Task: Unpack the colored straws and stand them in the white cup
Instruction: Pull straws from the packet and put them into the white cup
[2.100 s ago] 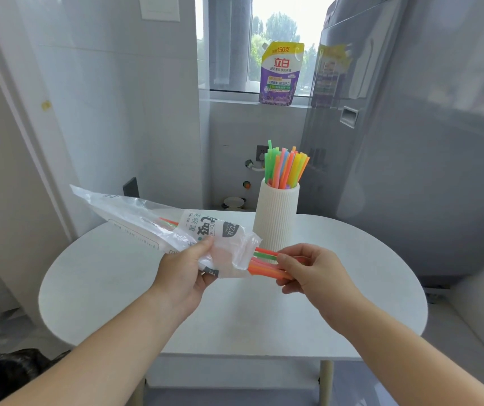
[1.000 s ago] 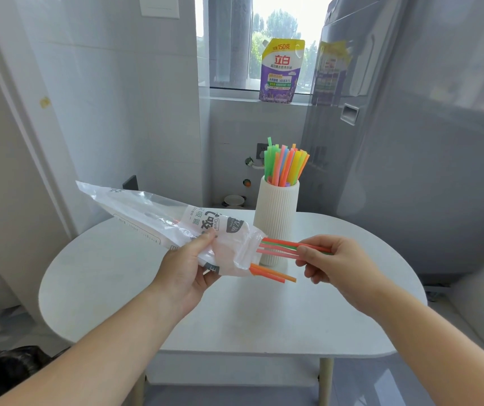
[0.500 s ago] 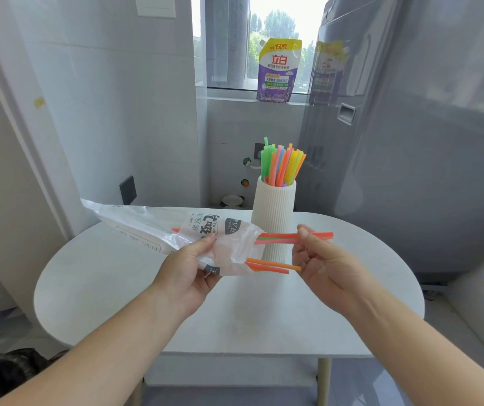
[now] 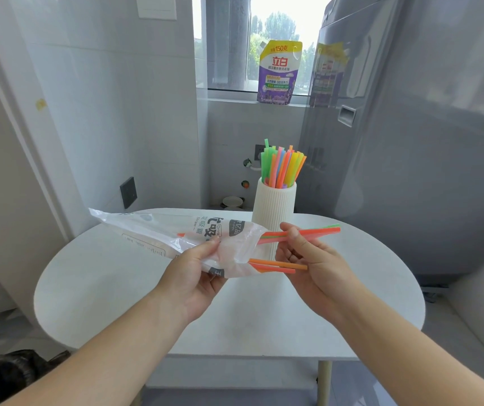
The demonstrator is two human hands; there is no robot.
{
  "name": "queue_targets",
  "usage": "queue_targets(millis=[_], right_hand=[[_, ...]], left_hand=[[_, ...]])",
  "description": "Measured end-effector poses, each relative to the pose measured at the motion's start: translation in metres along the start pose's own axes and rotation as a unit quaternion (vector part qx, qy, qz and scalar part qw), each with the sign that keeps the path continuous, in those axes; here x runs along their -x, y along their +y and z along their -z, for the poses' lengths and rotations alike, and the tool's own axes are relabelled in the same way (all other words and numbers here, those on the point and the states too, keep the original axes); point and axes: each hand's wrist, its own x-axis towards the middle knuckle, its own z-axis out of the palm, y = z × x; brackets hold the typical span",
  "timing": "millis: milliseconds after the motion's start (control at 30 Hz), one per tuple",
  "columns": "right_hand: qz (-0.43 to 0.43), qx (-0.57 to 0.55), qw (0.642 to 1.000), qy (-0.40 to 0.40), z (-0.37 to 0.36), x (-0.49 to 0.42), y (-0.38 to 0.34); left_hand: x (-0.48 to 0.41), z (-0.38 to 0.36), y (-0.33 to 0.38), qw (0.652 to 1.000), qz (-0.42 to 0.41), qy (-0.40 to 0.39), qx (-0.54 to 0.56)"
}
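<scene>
A ribbed white cup stands upright, crammed with bright straws. In front, a clear printed straw bag hangs tilted; red and green straws jut from its mouth, orange straws lower.

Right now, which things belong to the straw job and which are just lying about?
Job: straw bag, gripped by left hand; upper straws, pinched by right hand; orange straws poking out; white cup; standing straws.
Lying about: purple pouch; wall socket; small dish.
</scene>
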Motion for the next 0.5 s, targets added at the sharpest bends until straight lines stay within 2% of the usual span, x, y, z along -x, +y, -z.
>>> queue_targets(millis=[133,300,500], right_hand=[[0.029,0.054,0.997,0.045,-0.001,-0.002,0.000],[0.131,0.186,0.971,0.072,-0.003,-0.002,-0.010],[0.246,0.220,0.939,0.092,-0.002,0.006,-0.048]], left_hand=[[-0.001,-0.001,0.000,1.000,0.002,0.004,0.007],[-0.003,-0.002,0.000,1.000,0.000,0.008,0.017],[-0.009,0.003,0.006,0.999,-0.012,0.020,0.035]])
